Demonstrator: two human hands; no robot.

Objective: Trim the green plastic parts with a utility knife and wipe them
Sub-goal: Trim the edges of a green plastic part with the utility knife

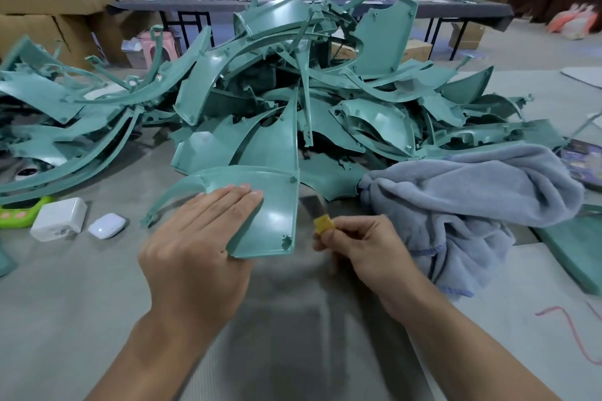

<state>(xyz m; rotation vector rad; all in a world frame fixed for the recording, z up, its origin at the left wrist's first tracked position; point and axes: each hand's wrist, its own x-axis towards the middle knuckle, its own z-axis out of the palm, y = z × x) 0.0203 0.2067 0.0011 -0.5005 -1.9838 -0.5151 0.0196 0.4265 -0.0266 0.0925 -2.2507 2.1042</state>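
A curved green plastic part (273, 205) lies on the grey table cover in front of me. My left hand (198, 238) rests flat on its left half with the fingers straight, the thumb under its near edge. My right hand (361, 247) pinches a utility knife (321, 221) with a yellow grip. The grey blade points away from me along the part's right edge and looks blurred. A crumpled grey-blue towel (472, 198) lies to the right of the knife. Behind it all rises a big heap of green plastic parts (293, 91).
At the left lie a white charger block (58, 218), a white earbud case (107, 225) and a bright green gadget (19, 213). Another green part (576, 244) lies at the right edge. Cardboard boxes, a long table and standing people fill the background.
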